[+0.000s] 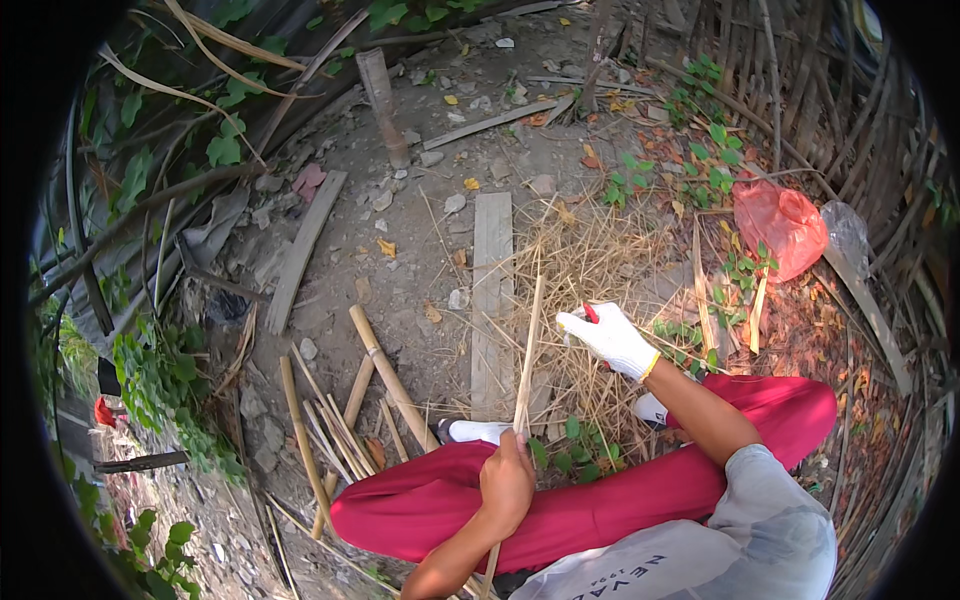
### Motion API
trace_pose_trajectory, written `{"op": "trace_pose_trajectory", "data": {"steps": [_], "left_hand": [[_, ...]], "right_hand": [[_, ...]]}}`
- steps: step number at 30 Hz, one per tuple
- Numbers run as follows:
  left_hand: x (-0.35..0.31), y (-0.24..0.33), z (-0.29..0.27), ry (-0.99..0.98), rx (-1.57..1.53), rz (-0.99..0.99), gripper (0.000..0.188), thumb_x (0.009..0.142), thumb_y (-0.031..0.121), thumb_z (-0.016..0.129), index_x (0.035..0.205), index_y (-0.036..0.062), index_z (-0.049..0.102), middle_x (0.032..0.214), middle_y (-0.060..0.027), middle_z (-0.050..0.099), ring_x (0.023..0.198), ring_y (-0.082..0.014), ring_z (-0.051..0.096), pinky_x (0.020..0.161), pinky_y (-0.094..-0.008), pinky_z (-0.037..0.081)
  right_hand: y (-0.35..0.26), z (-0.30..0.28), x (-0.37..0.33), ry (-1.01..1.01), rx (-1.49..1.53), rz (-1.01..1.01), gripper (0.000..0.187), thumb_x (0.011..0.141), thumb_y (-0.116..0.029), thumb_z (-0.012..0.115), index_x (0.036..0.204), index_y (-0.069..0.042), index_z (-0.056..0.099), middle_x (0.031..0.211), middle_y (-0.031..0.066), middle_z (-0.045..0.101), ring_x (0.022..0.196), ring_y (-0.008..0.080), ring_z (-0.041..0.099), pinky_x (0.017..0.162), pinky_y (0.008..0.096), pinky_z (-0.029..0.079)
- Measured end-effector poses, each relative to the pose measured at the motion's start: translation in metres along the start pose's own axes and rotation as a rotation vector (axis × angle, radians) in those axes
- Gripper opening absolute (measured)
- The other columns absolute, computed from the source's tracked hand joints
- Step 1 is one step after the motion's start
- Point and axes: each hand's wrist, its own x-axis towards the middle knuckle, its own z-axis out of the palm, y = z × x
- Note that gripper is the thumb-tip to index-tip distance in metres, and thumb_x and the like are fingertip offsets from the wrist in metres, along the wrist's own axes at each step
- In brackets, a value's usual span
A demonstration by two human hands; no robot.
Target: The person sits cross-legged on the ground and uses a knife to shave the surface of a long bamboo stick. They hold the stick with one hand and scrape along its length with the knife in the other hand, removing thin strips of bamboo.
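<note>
My left hand [508,482], bare, is closed around the lower part of a long pale bamboo strip [532,345]. The strip stands slanted across my left leg, its far end pointing forward. My right hand [612,340] wears a white knitted glove with a yellow cuff and is closed on a red-handled tool [591,313]. Only bits of red show at the fist, so the tool's exact kind is hidden. The right fist is to the right of the strip, apart from it.
A grey plank [492,250] lies ahead of me beside a heap of straw-like shavings [580,255]. Several bamboo pieces [385,370] lie by my left knee. A red plastic bag [780,228] is at the right, near a stick fence [850,120]. A wooden post [382,105] stands far left.
</note>
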Motion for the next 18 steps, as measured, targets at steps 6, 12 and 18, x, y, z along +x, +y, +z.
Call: {"op": "trace_pose_trajectory", "data": {"steps": [6,12,18], "left_hand": [[-0.002,0.008,-0.005,0.001,0.14,0.039,0.017,0.101,0.016,0.058,0.108,0.0008,0.058,0.075,-0.0234,0.067,0.062,-0.0452,0.066,0.052,-0.0528,0.051],[-0.003,0.012,-0.009,0.103,0.163,0.143,0.029,0.098,0.025,0.066,0.116,0.0032,0.059,0.077,-0.0158,0.065,0.056,-0.0378,0.065,0.046,-0.0481,0.05],[-0.003,0.012,-0.012,0.071,0.058,0.084,0.034,0.092,0.019,0.074,0.117,0.0014,0.059,0.08,-0.0225,0.068,0.066,-0.0441,0.067,0.053,-0.0505,0.05]], "right_hand": [[-0.012,0.024,-0.006,-0.103,0.27,0.184,0.034,0.098,-0.037,0.07,0.097,-0.003,0.072,0.053,-0.0051,0.047,0.04,0.0047,0.036,0.04,0.0265,0.024],[0.002,0.03,-0.002,-0.095,0.444,0.239,0.024,0.095,-0.025,0.074,0.104,-0.003,0.069,0.057,-0.0034,0.052,0.042,0.006,0.041,0.04,0.026,0.031],[-0.001,0.029,-0.005,-0.155,0.486,0.226,0.021,0.096,-0.021,0.073,0.103,-0.002,0.069,0.066,-0.0005,0.061,0.043,0.0057,0.044,0.04,0.0248,0.033]]}}
